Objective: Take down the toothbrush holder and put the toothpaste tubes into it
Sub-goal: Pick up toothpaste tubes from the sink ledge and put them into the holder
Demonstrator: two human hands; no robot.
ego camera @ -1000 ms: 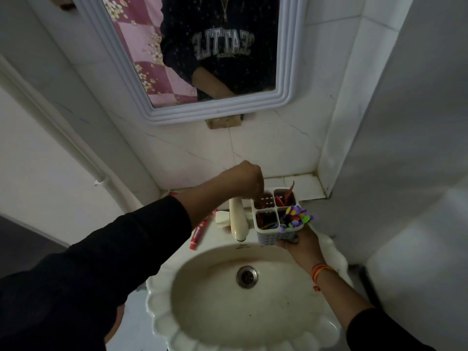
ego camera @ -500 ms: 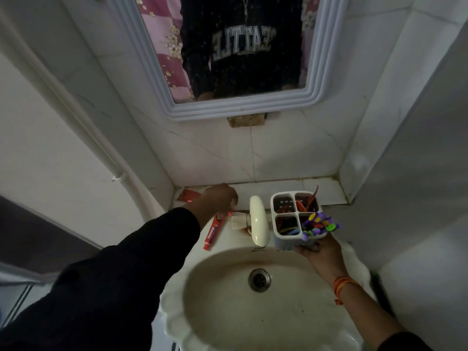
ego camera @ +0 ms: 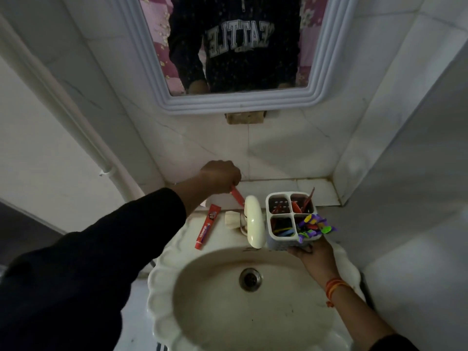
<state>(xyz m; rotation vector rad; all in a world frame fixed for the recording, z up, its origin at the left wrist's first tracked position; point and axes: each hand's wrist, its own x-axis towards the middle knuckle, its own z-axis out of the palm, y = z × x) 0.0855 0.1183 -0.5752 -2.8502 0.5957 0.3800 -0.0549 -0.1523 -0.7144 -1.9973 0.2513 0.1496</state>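
Observation:
A white toothbrush holder [ego camera: 278, 198] with four compartments rests on the sink's back rim, right of the tap. It holds brushes and a bunch of colourful clips. My right hand [ego camera: 312, 257] grips its lower front side. My left hand [ego camera: 220, 176] is raised behind the tap, shut on a red toothpaste tube [ego camera: 237, 195] that hangs down from my fingers. A second red toothpaste tube [ego camera: 208, 226] lies flat on the rim, left of the tap.
The cream tap [ego camera: 254, 221] stands between the lying tube and the holder. Below is the scalloped white sink [ego camera: 162, 282] with its drain [ego camera: 250, 279]. A tiled ledge [ego camera: 283, 186] runs behind; a framed mirror [ego camera: 326, 59] hangs above. Walls close in on both sides.
My left hand left the holder, went down to the ledge left of the tap and has lifted a red tube. My right hand stays on the holder.

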